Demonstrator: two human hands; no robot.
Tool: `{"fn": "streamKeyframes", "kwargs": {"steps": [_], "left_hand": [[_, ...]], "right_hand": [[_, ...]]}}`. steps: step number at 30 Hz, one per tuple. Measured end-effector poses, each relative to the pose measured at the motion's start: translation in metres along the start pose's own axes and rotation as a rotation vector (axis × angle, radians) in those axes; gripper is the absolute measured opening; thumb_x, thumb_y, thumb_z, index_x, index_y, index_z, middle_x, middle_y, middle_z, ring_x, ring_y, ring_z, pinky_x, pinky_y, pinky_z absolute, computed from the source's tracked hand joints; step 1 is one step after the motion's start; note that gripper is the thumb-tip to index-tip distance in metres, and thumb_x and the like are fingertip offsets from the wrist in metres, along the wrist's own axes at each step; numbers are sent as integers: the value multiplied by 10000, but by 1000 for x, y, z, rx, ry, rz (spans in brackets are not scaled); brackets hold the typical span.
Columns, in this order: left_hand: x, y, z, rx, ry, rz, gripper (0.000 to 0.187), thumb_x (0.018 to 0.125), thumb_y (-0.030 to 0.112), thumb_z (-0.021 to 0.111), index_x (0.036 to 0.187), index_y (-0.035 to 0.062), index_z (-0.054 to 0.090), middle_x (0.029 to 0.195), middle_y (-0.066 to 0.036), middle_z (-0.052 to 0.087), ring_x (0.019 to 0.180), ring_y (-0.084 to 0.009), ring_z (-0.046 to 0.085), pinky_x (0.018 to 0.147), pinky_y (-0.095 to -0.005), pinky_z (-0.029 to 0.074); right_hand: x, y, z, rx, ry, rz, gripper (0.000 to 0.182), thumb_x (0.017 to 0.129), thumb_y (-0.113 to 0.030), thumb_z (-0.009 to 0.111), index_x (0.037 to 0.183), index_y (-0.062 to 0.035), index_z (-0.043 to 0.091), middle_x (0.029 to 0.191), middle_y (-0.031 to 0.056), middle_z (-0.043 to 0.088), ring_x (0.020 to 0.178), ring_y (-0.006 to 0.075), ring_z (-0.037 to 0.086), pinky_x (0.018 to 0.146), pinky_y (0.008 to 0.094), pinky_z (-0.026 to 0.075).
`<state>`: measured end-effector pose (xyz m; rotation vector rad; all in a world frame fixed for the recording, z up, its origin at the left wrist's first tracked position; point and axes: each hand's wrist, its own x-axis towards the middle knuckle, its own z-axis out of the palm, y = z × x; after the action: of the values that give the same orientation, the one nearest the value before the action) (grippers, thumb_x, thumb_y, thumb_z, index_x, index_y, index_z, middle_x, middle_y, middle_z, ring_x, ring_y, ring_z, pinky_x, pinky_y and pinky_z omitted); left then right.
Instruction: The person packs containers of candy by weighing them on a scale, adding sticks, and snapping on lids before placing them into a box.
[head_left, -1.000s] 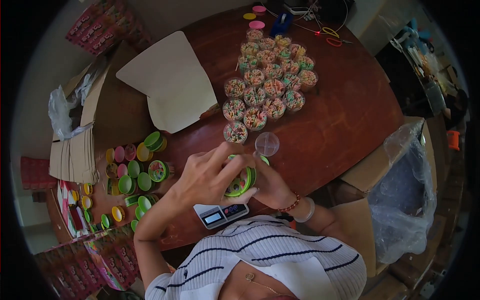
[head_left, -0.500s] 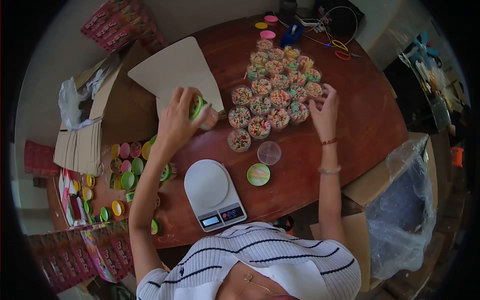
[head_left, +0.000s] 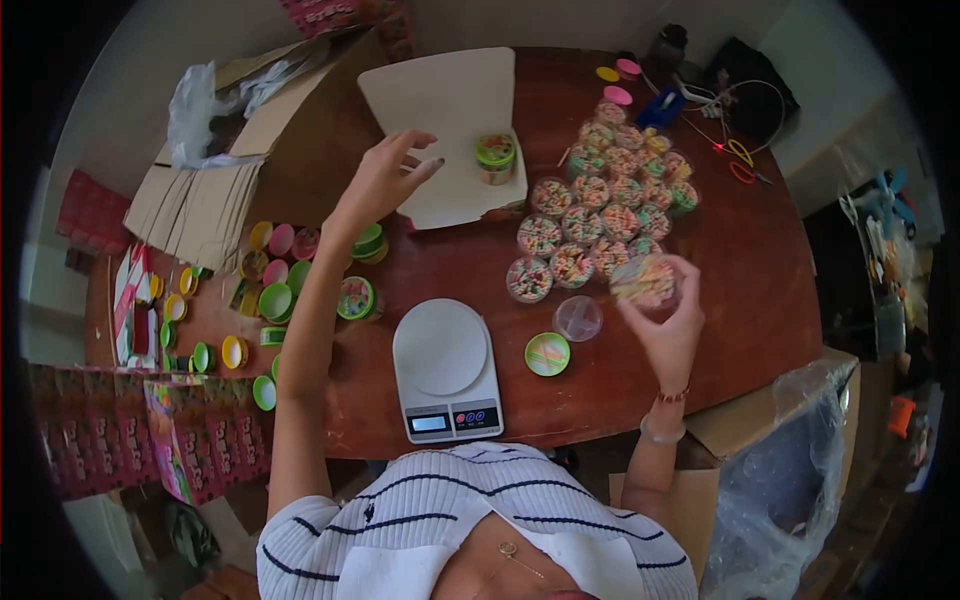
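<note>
My left hand is open beside the white open carton, its fingers apart and nothing in them. Inside the carton stands a lidded tub with a green rim, just right of those fingers. My right hand grips a clear cup of colourful little sticks, raised at the near right end of the group of similar filled cups. A digital scale with a bare plate lies in front of me. Between it and my right hand are a clear round lid and a green-rimmed lid.
Green, yellow and pink lids spread over the left of the table. A large cardboard box stands behind them. Printed pink cartons are at near left. A plastic-lined box sits right. Scissors and cables lie far right.
The green-rimmed tub went from my left hand into the white carton, and that hand opened. My right hand came nearer, taking a filled cup from the group. The camera view shifted.
</note>
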<state>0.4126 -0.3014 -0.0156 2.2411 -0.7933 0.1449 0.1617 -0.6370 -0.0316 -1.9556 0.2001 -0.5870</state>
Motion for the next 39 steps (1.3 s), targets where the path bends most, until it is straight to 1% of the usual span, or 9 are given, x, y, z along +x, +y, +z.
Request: {"fn": "streamKeyframes", "kwargs": {"steps": [3,6,9,13,19,29,31,35,39], "left_hand": [[-34,20,-48,-17,59,-73,264,1002,153,681,1215,-2,660,1100,-157,749,942,-244,741,852,-374,590],[-73,16,-78,23,30,-104,256,1006,146,674,1213,-3,661,1088,-154,751,937,-251,740,852,-369,583],[-112,3,-93,65,-54,-267,298,1003,156,680,1268,25,647,1106,-132,739,1002,-241,721,875,-349,564],[-149,-37,-71,183,-64,-330,405,991,223,700,1318,2,608,1162,-185,707,1078,-305,689,927,-407,538],[-125,-96,-7,337,-115,-422,811,854,504,795,1446,25,519,1351,-254,642,1275,-362,619,1042,-412,496],[-177,-23,-66,170,261,-250,653,835,267,848,1385,38,580,1321,-131,653,1196,-237,647,1029,-355,503],[-197,-11,-75,-46,326,-246,625,794,251,845,1324,24,604,1229,-175,690,1122,-323,687,1012,-401,518],[-239,32,-83,43,-8,-158,644,721,138,839,1311,44,599,1264,-142,666,1178,-319,658,1026,-381,506],[-270,58,-56,-78,-357,-480,706,671,30,836,1323,39,567,1258,-161,627,1187,-395,610,991,-435,517]], "right_hand": [[-46,-24,64,-125,-380,-96,682,737,-95,911,1301,-51,530,1166,115,699,1071,197,717,924,348,579],[-80,-29,136,29,-575,-63,721,714,-107,912,1315,-55,518,1178,166,681,1107,319,700,971,405,552],[-101,-15,169,-39,-528,-182,788,687,-116,935,1341,-49,501,1264,196,641,1170,389,650,992,446,536],[-86,-28,142,205,-542,-65,1012,699,-172,965,1511,4,386,1475,200,534,1388,309,538,1184,440,438],[-64,-30,113,110,-312,-78,869,745,-82,932,1468,0,456,1406,207,597,1308,289,612,1093,415,513],[-86,-12,82,81,-175,89,539,880,66,746,1383,26,557,1339,169,640,1244,266,652,1065,383,532],[-87,-3,76,58,-152,89,490,892,57,739,1355,28,580,1331,159,645,1235,260,657,1062,376,532],[-82,6,60,-86,-123,105,398,930,32,716,1315,25,616,1284,140,667,1182,219,661,1036,344,538],[-82,5,48,-238,-162,65,291,885,11,772,1167,-3,701,1119,94,721,1047,178,694,929,318,554]]}}
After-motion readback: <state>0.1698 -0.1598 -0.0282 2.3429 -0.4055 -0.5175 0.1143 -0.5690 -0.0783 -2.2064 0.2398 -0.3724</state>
